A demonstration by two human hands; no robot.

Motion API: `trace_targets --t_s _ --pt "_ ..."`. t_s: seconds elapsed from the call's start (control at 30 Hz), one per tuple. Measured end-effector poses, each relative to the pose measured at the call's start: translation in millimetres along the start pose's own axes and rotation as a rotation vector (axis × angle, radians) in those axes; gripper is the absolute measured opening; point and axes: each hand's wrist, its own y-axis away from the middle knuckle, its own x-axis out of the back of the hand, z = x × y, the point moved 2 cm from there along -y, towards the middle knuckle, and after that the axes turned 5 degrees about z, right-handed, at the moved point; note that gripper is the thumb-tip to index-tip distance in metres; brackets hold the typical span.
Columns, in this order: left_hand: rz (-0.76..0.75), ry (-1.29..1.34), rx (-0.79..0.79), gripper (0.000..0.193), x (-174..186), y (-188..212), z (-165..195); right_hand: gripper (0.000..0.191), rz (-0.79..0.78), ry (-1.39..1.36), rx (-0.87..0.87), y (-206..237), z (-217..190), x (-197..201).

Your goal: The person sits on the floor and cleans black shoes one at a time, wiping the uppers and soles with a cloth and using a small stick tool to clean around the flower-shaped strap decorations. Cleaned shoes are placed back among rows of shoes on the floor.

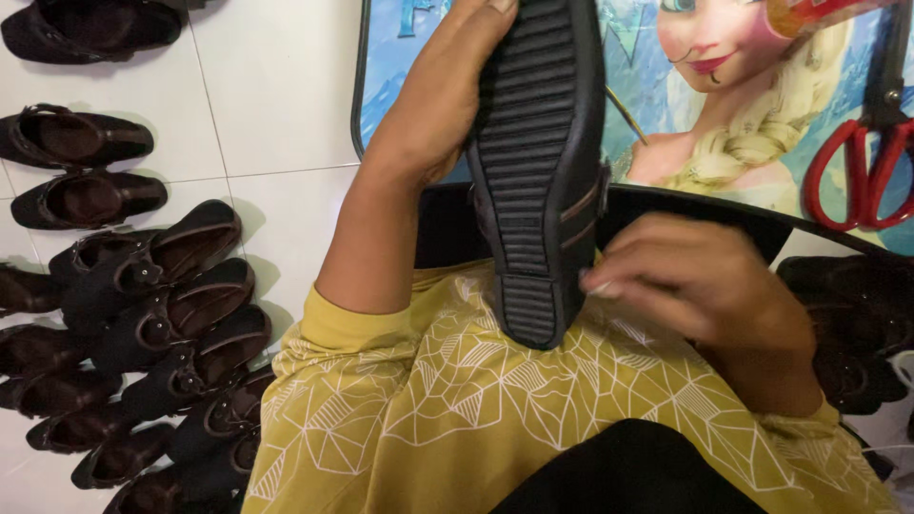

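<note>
A black shoe (538, 162) is held sole-up over my lap, its ribbed sole facing me and its heel resting near the yellow patterned cloth (457, 400). My left hand (443, 90) grips the shoe's toe end from the left side. My right hand (690, 276) is at the shoe's right side near the heel, fingers curled and touching its edge, slightly blurred. A small buckle strap shows on the shoe's right side.
Several dark shoes (143, 314) lie in rows on the white tiled floor (276, 86) at the left. A low table with a cartoon picture (685, 105) stands ahead, with red-handled scissors (871, 152) at its right. More dark shoes (857, 314) sit at the right.
</note>
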Motion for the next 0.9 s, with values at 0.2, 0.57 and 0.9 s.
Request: trace_targets --t_s 0.2,0.57,0.9 --pt "-0.167 0.627 0.151 0.043 -16.9 9.4 -1.2 0.004 0.379 -0.530 -0.289 17.7 23.8 -15.0" --pt "0.002 0.411 0.282 0.060 -37.8 3.3 21.6 0.011 0.403 -0.620 -0.338 9.9 73.1 -33.6" --pt "0.135 0.126 0.178 0.069 -48.7 10.5 12.8 0.023 0.460 0.205 0.165 -16.8 11.2 -26.6"
